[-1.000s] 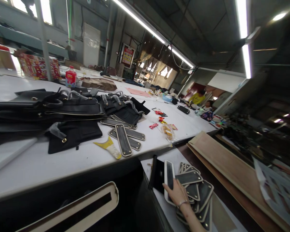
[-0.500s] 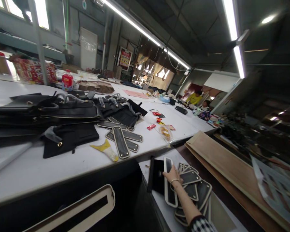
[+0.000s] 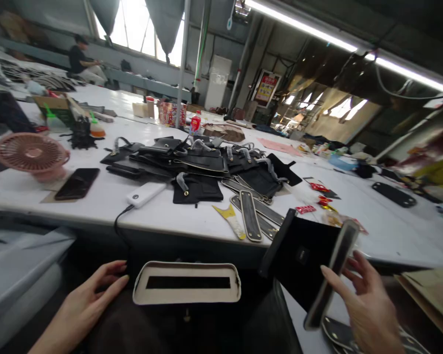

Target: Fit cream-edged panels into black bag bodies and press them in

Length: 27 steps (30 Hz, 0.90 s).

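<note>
My right hand point(image 3: 365, 300) grips a black panel point(image 3: 306, 255) by its pale-edged strip point(image 3: 332, 275), thumb on the near face, and holds it up at the right. Low on the left, my left hand point(image 3: 92, 295) has its thumb and fingers apart with nothing between them. Just right of it lies a cream rounded piece point(image 3: 188, 297) with a dark slot, above a dark item that is hard to make out. Below my right hand, more pale-edged black pieces point(image 3: 341, 334) lie on a side surface.
On the white table point(image 3: 192, 223) are black bags point(image 3: 199, 162), a yellow-and-white tool point(image 3: 231, 221), a power bank point(image 3: 145, 194) with a cable, a phone point(image 3: 77, 183) and a pink fan point(image 3: 33, 155). A person point(image 3: 83, 61) sits at the back left.
The view has turned left. My right hand has lifted the black panel and strip off the side surface, toward the cream piece. My left hand has come into view.
</note>
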Available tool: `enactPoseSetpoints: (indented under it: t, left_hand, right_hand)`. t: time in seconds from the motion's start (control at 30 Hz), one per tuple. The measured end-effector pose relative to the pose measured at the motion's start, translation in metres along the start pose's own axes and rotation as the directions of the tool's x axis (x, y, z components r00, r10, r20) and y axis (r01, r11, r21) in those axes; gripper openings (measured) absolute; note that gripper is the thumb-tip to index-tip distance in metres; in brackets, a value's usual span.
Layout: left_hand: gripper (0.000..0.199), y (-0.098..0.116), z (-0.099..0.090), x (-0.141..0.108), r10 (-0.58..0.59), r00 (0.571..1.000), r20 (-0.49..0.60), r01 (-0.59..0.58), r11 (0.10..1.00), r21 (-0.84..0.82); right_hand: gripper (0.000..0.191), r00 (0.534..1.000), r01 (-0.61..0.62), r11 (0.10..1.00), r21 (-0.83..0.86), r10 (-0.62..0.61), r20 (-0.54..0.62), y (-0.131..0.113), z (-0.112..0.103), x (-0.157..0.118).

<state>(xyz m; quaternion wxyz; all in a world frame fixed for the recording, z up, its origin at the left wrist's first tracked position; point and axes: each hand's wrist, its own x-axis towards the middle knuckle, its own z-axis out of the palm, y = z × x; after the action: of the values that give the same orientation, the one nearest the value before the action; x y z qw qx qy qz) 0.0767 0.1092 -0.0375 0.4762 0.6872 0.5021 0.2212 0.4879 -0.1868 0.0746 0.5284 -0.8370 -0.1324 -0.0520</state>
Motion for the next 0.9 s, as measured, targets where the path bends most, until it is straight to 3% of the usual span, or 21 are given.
enactPoseSetpoints:
  t: [0.13, 0.27, 0.37, 0.5, 0.6, 0.73, 0.9]
  left_hand:
    - [0.061, 0.009, 0.029, -0.011, 0.007, 0.985, 0.174, 0.027, 0.981, -0.195]
    - [0.066, 0.016, 0.048, -0.027, 0.045, 0.982, 0.182, 0.007, 0.962, -0.271]
    - [0.067, 0.016, 0.053, -0.036, 0.027, 0.993, 0.115, 0.004, 0.966, -0.258]
    - [0.065, 0.016, 0.058, -0.042, 0.032, 0.998, 0.054, -0.019, 0.973, -0.230]
    - [0.064, 0.015, 0.062, -0.043, 0.030, 1.000, 0.003, -0.029, 0.979, -0.203]
    - [0.062, 0.016, 0.064, -0.043, 0.022, 1.000, -0.018, -0.026, 0.978, -0.205]
    - [0.059, 0.022, 0.061, -0.046, 0.009, 1.000, -0.001, -0.009, 0.975, -0.221]
  right_hand:
    - [0.088, 0.955, 0.237, 0.945, 0.226, -0.269, 0.125, -0.068, 0.049, -0.032]
    - [0.081, 0.850, 0.436, 0.858, 0.270, -0.492, 0.187, -0.093, 0.096, -0.068]
    - [0.078, 0.705, 0.638, 0.732, 0.242, -0.680, 0.199, -0.096, 0.121, -0.089]
    - [0.077, 0.430, 0.865, 0.470, 0.178, -0.875, 0.221, -0.096, 0.137, -0.106]
    - [0.080, 0.320, 0.927, 0.350, 0.136, -0.925, 0.203, -0.094, 0.137, -0.108]
    - [0.080, 0.302, 0.937, 0.332, 0.106, -0.925, 0.231, -0.089, 0.131, -0.105]
    - [0.074, 0.392, 0.898, 0.429, 0.099, -0.881, 0.265, -0.085, 0.133, -0.103]
